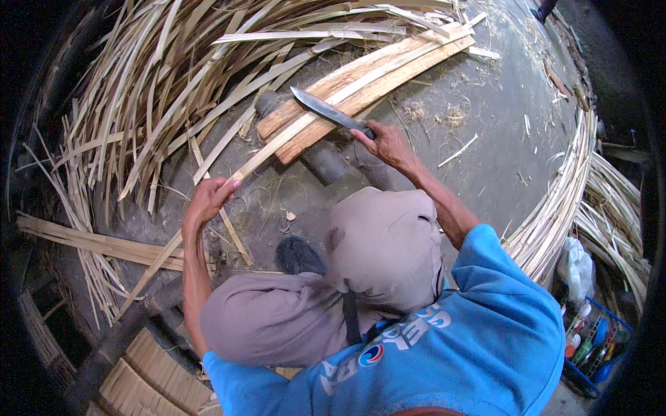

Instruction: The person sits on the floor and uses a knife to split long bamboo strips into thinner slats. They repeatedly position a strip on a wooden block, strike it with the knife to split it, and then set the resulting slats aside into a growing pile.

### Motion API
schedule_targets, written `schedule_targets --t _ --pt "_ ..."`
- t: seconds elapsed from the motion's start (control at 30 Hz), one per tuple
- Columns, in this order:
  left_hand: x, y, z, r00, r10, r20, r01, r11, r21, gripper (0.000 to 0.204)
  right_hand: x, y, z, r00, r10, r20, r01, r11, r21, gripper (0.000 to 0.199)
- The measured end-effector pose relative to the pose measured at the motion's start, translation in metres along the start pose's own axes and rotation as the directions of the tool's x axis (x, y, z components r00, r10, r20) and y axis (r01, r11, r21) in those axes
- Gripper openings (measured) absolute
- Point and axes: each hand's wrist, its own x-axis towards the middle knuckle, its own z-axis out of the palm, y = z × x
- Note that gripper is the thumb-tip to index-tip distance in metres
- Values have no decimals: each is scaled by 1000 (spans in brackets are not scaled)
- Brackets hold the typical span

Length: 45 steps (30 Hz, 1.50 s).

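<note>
Nearest the camera is your blue shirt [451,353], with your pale trousers [388,243] bent at the knee just beyond it. Your hands are well apart: your left hand [210,200] is pinched on a long pale strip [272,150], and your right hand [387,143] is wrapped round the handle of a knife [322,109]. The strip runs away from you along the top of a wooden board [300,144], and the blade lies across it, tip to your left; you can't tell whether the edge touches. A dark cylinder [322,168] props the board's near end, and loose strips [173,69] heap on the floor [499,125] to its left
</note>
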Motion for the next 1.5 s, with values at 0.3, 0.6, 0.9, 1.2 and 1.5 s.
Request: schedule_targets --t 0.3,0.6,0.9,1.2,1.5 --pt "-5 15 4 998 13 -66 -7 997 77 53 -30 1 10 991 42 -128 -14 976 217 56" --pt "-7 8 -4 1000 2 -12 -2 1000 29 51 -36 64 -5 986 60 -155 -65 998 -26 58" --pt "-30 6 -24 992 -123 30 123 992 -8 48 -11 79 -10 993 96 -61 -99 994 -54 60" --pt "-56 55 -87 986 23 -165 -29 999 -34 28 57 257 -143 673 696 -250 -731 676 -86 91" --pt "-76 187 -164 783 500 -369 -294 821 489 31 133 130 -173 797 -247 -551 2 914 -406 91"
